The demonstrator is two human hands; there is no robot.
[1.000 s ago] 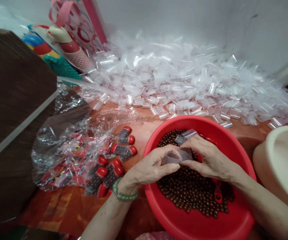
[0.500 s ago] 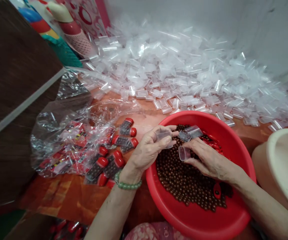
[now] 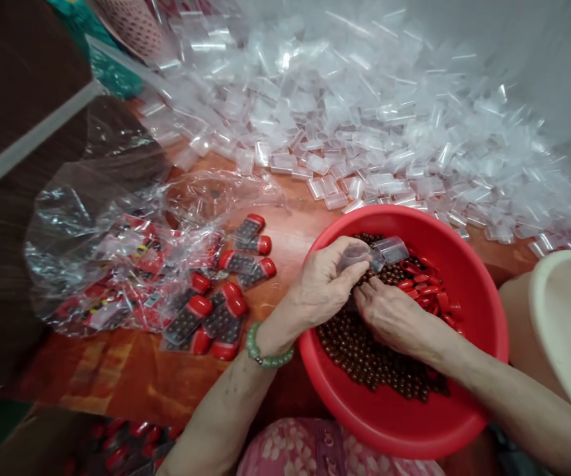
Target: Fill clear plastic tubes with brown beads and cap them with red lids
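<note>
My left hand (image 3: pixel 327 281), closed, holds a clear plastic case (image 3: pixel 353 254) over the near-left part of a red basin (image 3: pixel 394 436). Fingers pointing down, my right hand (image 3: pixel 397 314) is dipped into the brown beads (image 3: pixel 364 363) just beside it. Its fingers are closed around a second clear case, now almost wholly hidden by the hand and the beads. Another clear case (image 3: pixel 392 250) lies on the beads behind my hands. Several red caps (image 3: pixel 429 291) are heaped at the basin's right side.
Left of the basin lie bead-filled cases with red caps (image 3: pixel 235 304) and a clear bag (image 3: pixel 87 244) of red packets. A big pile of clear cases (image 3: pixel 345 119) covers the back of the table. A cream tub (image 3: pixel 538 344) stands at right.
My right hand has gone down into the beads with its case. My left hand has moved right, closer to it, still holding a case. The view has tipped lower.
</note>
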